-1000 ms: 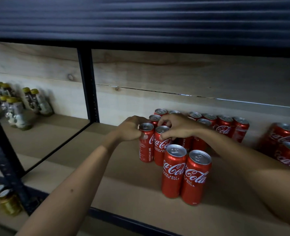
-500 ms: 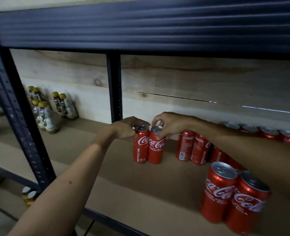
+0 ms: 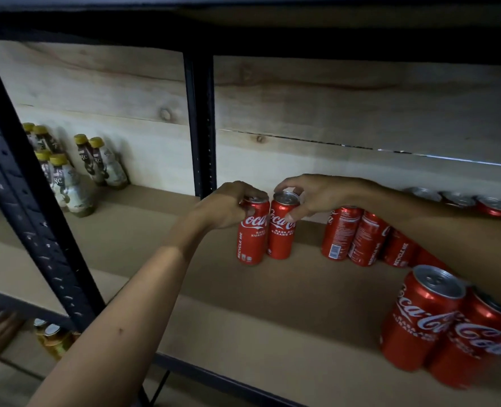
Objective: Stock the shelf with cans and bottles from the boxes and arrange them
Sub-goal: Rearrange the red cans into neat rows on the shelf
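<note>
While each hand grips one, the left hand and right hand have slid two slim red aluminium cola cans leftward to mid-frame, starting a new row.

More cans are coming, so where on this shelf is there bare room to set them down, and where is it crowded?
Bare board lies between the yellow-capped bottles and the two held cans, and along the shelf front, left of the front pair. A narrower gap separates the held cans from the back cluster. The right side is crowded.
</note>
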`<state>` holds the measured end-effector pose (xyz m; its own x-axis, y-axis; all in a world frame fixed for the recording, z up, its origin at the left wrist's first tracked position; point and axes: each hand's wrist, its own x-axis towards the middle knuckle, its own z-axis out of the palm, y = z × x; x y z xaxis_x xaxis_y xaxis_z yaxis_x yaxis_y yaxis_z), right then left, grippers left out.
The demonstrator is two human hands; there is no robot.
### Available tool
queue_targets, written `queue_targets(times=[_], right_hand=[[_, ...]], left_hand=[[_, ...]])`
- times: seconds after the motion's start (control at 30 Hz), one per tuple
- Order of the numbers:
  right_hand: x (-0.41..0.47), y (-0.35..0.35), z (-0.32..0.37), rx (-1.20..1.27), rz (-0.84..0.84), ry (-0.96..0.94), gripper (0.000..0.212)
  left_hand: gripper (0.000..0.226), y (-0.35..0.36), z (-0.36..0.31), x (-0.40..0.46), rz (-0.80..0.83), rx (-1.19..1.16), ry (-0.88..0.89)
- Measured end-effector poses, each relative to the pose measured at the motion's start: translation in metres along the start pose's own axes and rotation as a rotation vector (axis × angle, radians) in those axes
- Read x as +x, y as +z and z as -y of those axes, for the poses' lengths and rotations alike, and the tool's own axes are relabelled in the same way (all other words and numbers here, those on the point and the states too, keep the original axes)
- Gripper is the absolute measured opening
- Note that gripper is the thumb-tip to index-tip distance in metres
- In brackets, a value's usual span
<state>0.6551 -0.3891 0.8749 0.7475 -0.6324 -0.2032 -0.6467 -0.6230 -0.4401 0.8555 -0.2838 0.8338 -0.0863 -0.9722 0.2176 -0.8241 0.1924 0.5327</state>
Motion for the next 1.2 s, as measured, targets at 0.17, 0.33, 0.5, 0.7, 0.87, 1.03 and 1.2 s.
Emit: queue_targets(times=[0.17, 0.33, 0.5, 0.7, 0.87, 1.03, 1.2], right_hand=[[0.000, 0.004, -0.002, -0.002, -0.072, -0.057, 0.054], [-0.002, 0.004, 0.002, -0.010, -0.019, -0.064, 0.062], [0.003, 0.009, 0.007, -0.078, -0.049, -0.010, 0.066], [0.006, 0.006, 0.003, -0.139, -0.067, -0.038, 0.067], [0.012, 0.004, 0.009, -0.114, -0.108, -0.034, 0.062], [0.031, 0.001, 0.024, -0.108, -0.190, -0.017, 0.059], [0.067, -0.004, 0.038, -0.052, -0.273, 0.070, 0.059]], left_hand=[[0.041, -0.002, -0.008, -0.002, 0.014, 0.008, 0.009], [0.029, -0.004, -0.001, 0.000, -0.019, -0.035, 0.012], [0.033, -0.010, 0.002, 0.002, -0.023, 0.143, 0.070], [0.025, -0.010, 0.009, -0.002, -0.053, 0.039, 0.036], [0.028, -0.008, 0.018, 0.003, -0.137, -0.009, 0.043], [0.025, -0.018, 0.036, 0.026, -0.198, 0.046, 0.049], [0.018, -0.030, 0.060, 0.056, -0.245, 0.127, 0.068]])
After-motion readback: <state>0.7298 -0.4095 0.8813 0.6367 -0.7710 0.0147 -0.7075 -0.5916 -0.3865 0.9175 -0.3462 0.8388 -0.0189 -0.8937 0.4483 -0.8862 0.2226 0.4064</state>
